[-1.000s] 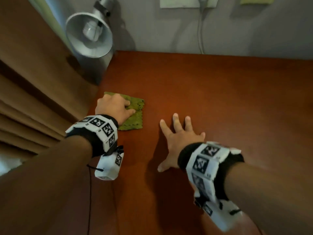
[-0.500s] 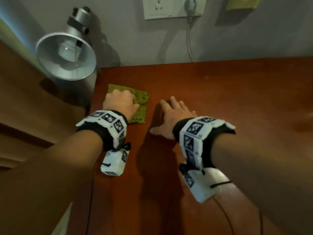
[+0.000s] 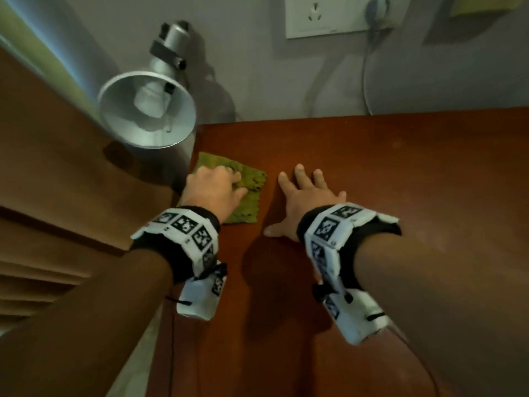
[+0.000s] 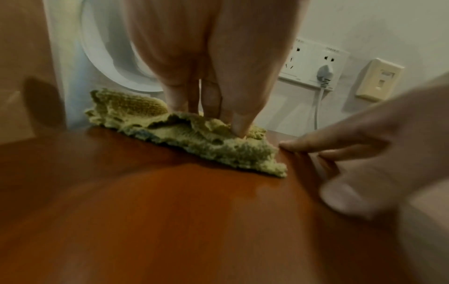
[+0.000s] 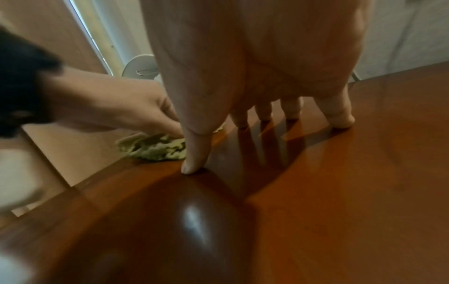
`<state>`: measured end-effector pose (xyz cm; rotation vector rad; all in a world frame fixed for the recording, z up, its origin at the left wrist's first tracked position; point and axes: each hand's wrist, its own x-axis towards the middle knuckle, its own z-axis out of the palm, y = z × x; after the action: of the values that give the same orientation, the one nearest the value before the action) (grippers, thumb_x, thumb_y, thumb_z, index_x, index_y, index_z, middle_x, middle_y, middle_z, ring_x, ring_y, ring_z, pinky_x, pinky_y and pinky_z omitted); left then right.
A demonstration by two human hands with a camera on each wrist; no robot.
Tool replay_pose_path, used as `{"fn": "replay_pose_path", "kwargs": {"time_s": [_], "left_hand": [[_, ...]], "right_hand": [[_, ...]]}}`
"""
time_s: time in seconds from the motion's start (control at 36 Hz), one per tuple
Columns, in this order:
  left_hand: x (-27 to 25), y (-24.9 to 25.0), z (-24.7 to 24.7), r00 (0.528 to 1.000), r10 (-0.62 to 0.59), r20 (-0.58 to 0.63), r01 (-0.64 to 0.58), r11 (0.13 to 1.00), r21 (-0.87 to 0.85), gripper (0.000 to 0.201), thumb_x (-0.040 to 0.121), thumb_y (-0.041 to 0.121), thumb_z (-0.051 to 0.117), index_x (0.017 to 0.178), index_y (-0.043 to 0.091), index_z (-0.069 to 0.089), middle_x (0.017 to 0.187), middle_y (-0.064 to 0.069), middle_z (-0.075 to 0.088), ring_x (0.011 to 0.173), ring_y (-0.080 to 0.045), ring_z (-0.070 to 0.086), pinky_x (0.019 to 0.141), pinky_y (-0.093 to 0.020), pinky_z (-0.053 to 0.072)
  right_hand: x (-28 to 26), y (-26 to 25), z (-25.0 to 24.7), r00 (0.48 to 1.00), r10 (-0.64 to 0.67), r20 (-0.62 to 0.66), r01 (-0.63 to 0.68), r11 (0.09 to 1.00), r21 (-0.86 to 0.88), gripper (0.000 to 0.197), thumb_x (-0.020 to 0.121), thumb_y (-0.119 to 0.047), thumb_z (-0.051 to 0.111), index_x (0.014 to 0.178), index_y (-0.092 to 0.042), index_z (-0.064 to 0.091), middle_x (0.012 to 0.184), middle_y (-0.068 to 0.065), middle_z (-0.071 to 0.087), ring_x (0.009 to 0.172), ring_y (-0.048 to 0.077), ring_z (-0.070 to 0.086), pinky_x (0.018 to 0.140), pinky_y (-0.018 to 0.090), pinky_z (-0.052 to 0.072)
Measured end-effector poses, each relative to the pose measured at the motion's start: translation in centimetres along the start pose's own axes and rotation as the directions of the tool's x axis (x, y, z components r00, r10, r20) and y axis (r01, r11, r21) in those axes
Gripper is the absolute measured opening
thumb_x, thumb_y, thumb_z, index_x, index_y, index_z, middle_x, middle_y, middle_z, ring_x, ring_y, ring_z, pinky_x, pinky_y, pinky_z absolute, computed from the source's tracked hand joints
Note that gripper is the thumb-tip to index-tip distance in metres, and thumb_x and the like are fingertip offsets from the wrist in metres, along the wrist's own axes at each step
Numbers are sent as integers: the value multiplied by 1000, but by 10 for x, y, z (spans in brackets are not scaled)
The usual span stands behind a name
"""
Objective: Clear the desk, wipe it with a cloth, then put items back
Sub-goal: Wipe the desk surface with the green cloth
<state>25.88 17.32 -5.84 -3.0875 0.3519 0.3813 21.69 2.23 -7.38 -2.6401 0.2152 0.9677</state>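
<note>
A crumpled green cloth [image 3: 250, 196] [image 4: 218, 146] [image 5: 155, 148] lies on the red-brown wooden desk [image 3: 400, 196] near its back left corner. My left hand [image 3: 211, 190] [image 4: 211, 119] rests on top of the cloth, and its fingertips and thumb press it down onto the wood. Just right of the cloth my right hand [image 3: 306, 196] [image 5: 264, 113] lies flat on the bare desk with its fingers spread, holding nothing. In the left wrist view the right hand [image 4: 364, 144] shows with a fingertip almost touching the cloth's edge.
A silver desk lamp [image 3: 148, 110] hangs over the desk's back left corner, close to the cloth. On the grey wall behind are a white socket panel [image 3: 329, 18] and a plug with its cord [image 3: 375, 12]. Brown curtain [image 3: 43, 138] lines the left edge.
My left hand has pushed the cloth toward the back left corner, closer to the lamp. The right hand has slid along beside it and stays flat.
</note>
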Motion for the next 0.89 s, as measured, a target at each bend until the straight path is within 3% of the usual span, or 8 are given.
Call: {"fn": "replay_pose_path", "kwargs": {"time_s": [0.31, 0.5, 0.67, 0.89], "left_hand": [[87, 37, -12, 990, 128, -61, -124, 990, 71, 35, 95, 39, 55, 126, 25, 63, 129, -3, 62, 119, -31, 54, 93, -39, 44], [112, 66, -5, 968, 237, -86, -229, 969, 96, 31, 95, 39, 53, 120, 26, 66, 125, -5, 63, 113, -34, 55, 87, -40, 45], [108, 64, -2, 966, 245, -86, -240, 969, 66, 32, 92, 42, 56, 120, 31, 66, 124, -6, 64, 111, -36, 56, 86, -41, 47], [55, 31, 7, 988, 148, -50, -147, 989, 21, 29, 92, 39, 59, 119, 30, 66, 123, -10, 62, 114, -37, 54, 87, -43, 47]], "right_hand": [[0, -2, 3, 1000, -7, 0, 7, 999, 33, 115, 76, -57, 71, 150, -37, -15, 156, -8, -28, 143, 28, -23, 110, 67, 2], [2, -1, 5, 1000, -9, 7, 9, 999, 45, 116, 75, -57, 72, 149, -40, -15, 155, -9, -30, 142, 27, -26, 109, 67, -1], [2, -1, 2, 1000, 1, 30, -2, 999, 33, 114, 74, -59, 72, 150, -41, -12, 155, -10, -29, 143, 26, -25, 109, 67, 1], [2, 0, 3, 1000, -7, -9, 7, 1000, 28, 113, 71, -60, 74, 152, -39, -2, 157, -8, -25, 145, 27, -20, 108, 68, 2]]}}
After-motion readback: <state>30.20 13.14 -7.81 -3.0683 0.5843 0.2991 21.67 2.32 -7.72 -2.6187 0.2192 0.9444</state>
